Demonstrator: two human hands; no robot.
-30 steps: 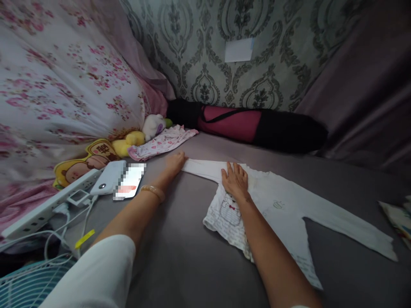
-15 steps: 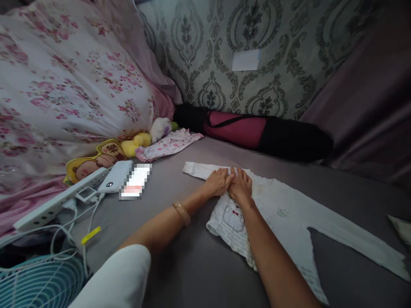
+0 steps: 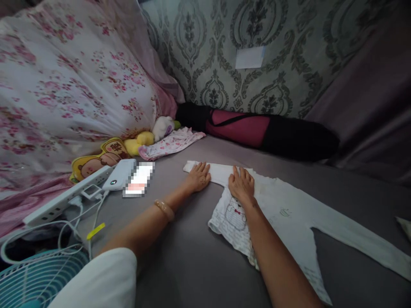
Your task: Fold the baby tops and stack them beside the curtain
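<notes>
A small white long-sleeved shirt (image 3: 289,231) lies spread on the grey bed sheet (image 3: 180,256), one side folded inward so a printed bear figure shows. My left hand (image 3: 198,177) rests flat on the left sleeve close to its cuff, fingers stretched out. Flat on the shirt where that sleeve meets the body is my right hand (image 3: 241,185), its fingers extended and slightly apart. The right sleeve (image 3: 359,235) reaches out toward the right edge of the view.
Along the wall lies a long black and maroon bag (image 3: 240,128). To the left are a power strip (image 3: 61,205) with cables, a white power bank (image 3: 120,174), a blurred-out phone (image 3: 139,179), plush toys (image 3: 135,143), a folded floral cloth (image 3: 173,143) and a blue fan (image 3: 41,280).
My left hand has slid left along the sleeve, away from my right hand, toward the cuff. My right hand stays at nearly the same place on the shirt.
</notes>
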